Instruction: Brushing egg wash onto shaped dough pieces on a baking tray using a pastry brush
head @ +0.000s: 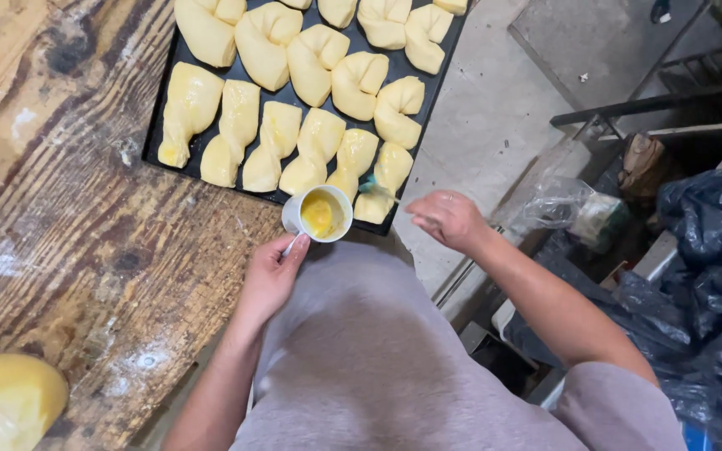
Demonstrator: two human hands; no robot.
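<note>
Your left hand grips a white cup of yellow egg wash by its handle, just past the worn wooden surface's near edge, touching the black baking tray's near corner. Your right hand, fingers closed, pinches a teal-tipped brush against the end dough piece at that corner. The tray overhangs the surface's right edge; beyond it lies open concrete floor. Black plastic bags and a clear bag crowd your right elbow.
</note>
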